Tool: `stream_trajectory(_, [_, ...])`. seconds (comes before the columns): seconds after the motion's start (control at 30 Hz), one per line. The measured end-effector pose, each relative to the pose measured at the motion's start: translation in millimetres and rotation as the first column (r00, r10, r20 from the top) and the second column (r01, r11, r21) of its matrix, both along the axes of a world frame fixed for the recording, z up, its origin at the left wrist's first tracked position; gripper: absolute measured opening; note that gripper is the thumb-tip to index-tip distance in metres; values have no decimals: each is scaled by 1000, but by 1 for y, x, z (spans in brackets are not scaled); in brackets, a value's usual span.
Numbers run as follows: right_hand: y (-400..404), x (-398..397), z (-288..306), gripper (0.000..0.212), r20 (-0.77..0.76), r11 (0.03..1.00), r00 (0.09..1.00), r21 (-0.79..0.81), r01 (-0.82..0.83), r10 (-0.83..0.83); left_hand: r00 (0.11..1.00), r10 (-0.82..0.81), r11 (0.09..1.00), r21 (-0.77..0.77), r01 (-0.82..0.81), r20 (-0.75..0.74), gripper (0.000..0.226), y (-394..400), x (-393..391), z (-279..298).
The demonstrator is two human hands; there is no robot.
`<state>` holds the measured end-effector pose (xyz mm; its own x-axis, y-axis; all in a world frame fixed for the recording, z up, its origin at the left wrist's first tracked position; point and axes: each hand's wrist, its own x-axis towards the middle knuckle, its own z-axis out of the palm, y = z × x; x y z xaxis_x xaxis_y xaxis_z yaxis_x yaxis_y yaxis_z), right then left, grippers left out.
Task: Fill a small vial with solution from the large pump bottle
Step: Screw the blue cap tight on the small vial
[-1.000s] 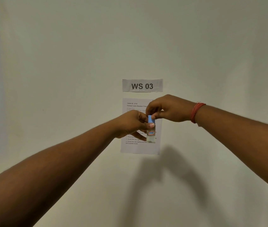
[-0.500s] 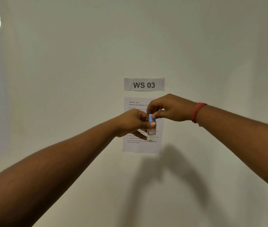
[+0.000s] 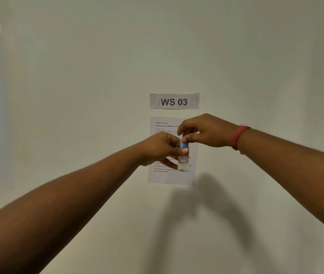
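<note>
Gripping the small vial (image 3: 183, 163) around its clear body, the left hand (image 3: 160, 148) holds it upright just right of frame centre, thumb across the front below the blue cap (image 3: 184, 144), while the right hand (image 3: 206, 131) reaches in from 3 o'clock and pinches that cap between thumb and curled fingers. Behind the vial, a printed instruction sheet (image 3: 163, 177) is fixed to the pale wall (image 3: 78, 76), with a "WS 03" label (image 3: 174, 101) just above it at 12 o'clock, and a red thread band (image 3: 239, 136) circles the right wrist.
</note>
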<state>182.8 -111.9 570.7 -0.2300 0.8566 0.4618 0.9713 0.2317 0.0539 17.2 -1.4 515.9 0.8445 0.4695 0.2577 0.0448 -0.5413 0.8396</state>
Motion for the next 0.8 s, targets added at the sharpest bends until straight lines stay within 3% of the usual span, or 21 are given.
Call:
stream_trajectory(0.13, [-1,-1,-1,15,1,999,1000,-28,-19,19,1000,4,1000,-1,-4,-5,20,1,1,-1])
stream_trajectory(0.37, [3,-1,-4,19,38,999,998,8,39,-40,1000,-15,1000,-14,15,3,25,3,2,-5])
stream_trajectory(0.6, [4,4,-5,17,-61,1000,998,-7,-20,20,1000,10,1000,5,-10,-17,23,4,3,-5])
stream_trajectory(0.8, [8,3,-10,11,-51,1000,999,-6,2,-2,1000,7,1000,4,-7,-6,22,5,3,-7])
